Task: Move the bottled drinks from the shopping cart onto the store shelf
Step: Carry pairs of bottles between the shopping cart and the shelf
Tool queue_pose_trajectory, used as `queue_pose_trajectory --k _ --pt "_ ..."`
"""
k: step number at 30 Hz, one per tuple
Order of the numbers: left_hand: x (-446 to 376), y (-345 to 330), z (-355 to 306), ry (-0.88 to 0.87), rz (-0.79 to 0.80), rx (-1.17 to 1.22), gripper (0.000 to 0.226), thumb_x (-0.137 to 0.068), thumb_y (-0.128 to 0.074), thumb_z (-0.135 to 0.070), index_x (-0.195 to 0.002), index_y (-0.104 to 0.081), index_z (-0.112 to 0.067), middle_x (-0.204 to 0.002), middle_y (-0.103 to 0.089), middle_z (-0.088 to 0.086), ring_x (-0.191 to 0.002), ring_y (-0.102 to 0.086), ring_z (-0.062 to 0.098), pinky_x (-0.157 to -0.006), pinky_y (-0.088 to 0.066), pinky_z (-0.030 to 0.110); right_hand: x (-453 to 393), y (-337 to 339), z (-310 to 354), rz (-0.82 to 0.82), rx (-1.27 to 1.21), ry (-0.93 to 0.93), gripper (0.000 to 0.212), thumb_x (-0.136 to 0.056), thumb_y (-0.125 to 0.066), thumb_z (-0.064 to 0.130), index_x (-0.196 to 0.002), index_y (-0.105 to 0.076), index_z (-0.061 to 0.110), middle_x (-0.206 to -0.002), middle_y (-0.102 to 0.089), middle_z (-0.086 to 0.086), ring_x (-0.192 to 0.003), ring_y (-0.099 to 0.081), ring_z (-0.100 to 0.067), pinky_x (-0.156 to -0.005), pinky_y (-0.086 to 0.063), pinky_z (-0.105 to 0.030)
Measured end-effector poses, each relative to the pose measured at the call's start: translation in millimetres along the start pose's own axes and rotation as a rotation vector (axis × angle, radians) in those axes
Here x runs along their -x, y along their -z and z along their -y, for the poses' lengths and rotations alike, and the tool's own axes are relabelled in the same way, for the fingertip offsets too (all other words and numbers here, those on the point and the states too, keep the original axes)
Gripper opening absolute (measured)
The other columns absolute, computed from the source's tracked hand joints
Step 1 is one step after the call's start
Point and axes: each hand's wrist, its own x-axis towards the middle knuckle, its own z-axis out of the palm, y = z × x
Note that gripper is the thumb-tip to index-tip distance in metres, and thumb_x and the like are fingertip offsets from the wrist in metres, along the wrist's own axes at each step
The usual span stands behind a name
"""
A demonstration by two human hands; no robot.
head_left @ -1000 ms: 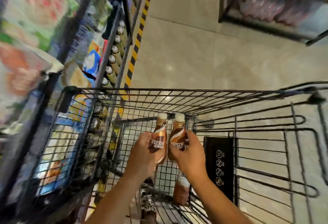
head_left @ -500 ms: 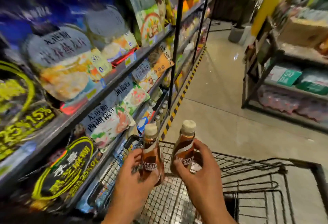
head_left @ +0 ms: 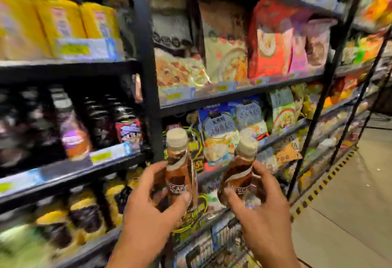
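Left hand (head_left: 146, 200) is gripping a brown coffee bottle (head_left: 178, 166) around its label, held upright; right hand (head_left: 259, 208) is gripping a second coffee bottle (head_left: 239, 172), which is tilting right. Both have cream caps and a partly legible "ESCAFE" label. The bottles are being held near each other, apart, in front of the black store shelf (head_left: 148, 89). Dark bottled drinks (head_left: 72, 127) are standing on the shelf at left; snack bags (head_left: 222, 138) are filling the bays behind. A bit of shopping cart (head_left: 220, 244) wire is showing below the hands.
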Motion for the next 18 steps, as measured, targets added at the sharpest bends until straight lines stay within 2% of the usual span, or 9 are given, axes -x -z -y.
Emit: queue_pose_trajectory --k 1,3,6,8,11,14,16,18 --pt "0.9 17.7 -9.0 -0.029 -0.044 -0.018 0.066 -0.064 -0.088 -0.018 -0.101 -0.063 -0.067 -0.11 -0.076 -0.021 -0.101 -0.074 0.008 -0.093 -0.056 0.024 -0.5 -11.3 13.0 0.046 -0.024 0.015 0.073 -0.076 -0.093 0.025 -0.132 -0.056 0.055 -0.125 -0.069 0.021 -0.111 -0.066 0.004 -0.101 -0.055 -0.032" --pt "3.1 52.3 -23.4 -0.069 -0.128 -0.06 0.072 -0.072 -0.093 -0.007 -0.099 -0.064 -0.066 -0.107 -0.076 -0.021 -0.099 -0.074 0.007 -0.093 -0.056 0.024 -0.3 -34.6 38.5 0.115 -0.061 0.062 0.073 -0.077 -0.093 0.024 -0.135 -0.056 0.048 -0.12 -0.071 0.023 -0.111 -0.067 0.004 -0.1 -0.055 -0.03" --pt "6.7 100.8 -43.8 -0.108 -0.238 -0.124 0.07 -0.077 -0.09 -0.007 -0.095 -0.063 -0.068 -0.101 -0.075 -0.027 -0.089 -0.074 0.004 -0.088 -0.061 0.027 3.7 -70.7 74.5 0.221 -0.113 0.136 0.067 -0.079 -0.091 0.023 -0.124 -0.054 0.056 -0.118 -0.066 0.031 -0.108 -0.067 0.006 -0.093 -0.051 -0.021" --pt "8.3 130.2 -52.5 -0.12 -0.302 -0.165 0.066 -0.078 -0.09 -0.009 -0.096 -0.062 -0.067 -0.104 -0.074 -0.028 -0.092 -0.075 0.006 -0.091 -0.059 0.035 7.4 -95.0 93.0 0.276 -0.136 0.166 0.066 -0.079 -0.09 0.029 -0.123 -0.052 0.06 -0.119 -0.065 0.032 -0.107 -0.065 0.007 -0.092 -0.051 -0.021" --pt "11.5 169.3 -61.6 -0.113 -0.344 -0.251 0.054 -0.082 -0.086 -0.016 -0.107 -0.062 -0.058 -0.108 -0.073 -0.027 -0.103 -0.071 0.002 -0.095 -0.057 0.039 9.5 -134.0 115.6 0.345 -0.156 0.178 0.064 -0.078 -0.09 0.036 -0.122 -0.051 0.063 -0.116 -0.066 0.03 -0.105 -0.066 0.005 -0.093 -0.055 -0.024" --pt "10.7 203.9 -65.1 -0.108 -0.38 -0.328 0.047 -0.083 -0.086 -0.02 -0.107 -0.063 -0.053 -0.106 -0.071 -0.031 -0.102 -0.067 -0.007 -0.087 -0.054 0.029 10.0 -170.8 129.7 0.385 -0.158 0.17 0.063 -0.08 -0.089 0.039 -0.129 -0.052 0.055 -0.118 -0.067 0.022 -0.112 -0.064 0.0 -0.1 -0.057 -0.035" --pt "5.8 226.9 -63.7 -0.095 -0.4 -0.351 0.044 -0.082 -0.086 -0.018 -0.109 -0.065 -0.046 -0.105 -0.072 -0.03 -0.1 -0.066 -0.01 -0.084 -0.052 0.023 11.0 -190.8 136.8 0.418 -0.168 0.155 0.065 -0.082 -0.089 0.037 -0.131 -0.051 0.054 -0.118 -0.065 0.025 -0.112 -0.062 0.002 -0.1 -0.057 -0.035" --pt "-1.5 248.8 -60.4 -0.087 -0.423 -0.377 0.042 -0.081 -0.087 -0.017 -0.112 -0.068 -0.038 -0.106 -0.074 -0.025 -0.101 -0.068 -0.007 -0.086 -0.052 0.024 11.9 -207.7 145.2 0.443 -0.165 0.16 0.064 -0.083 -0.089 0.035 -0.132 -0.051 0.051 -0.12 -0.064 0.026 -0.112 -0.059 0.007 -0.098 -0.056 -0.029"
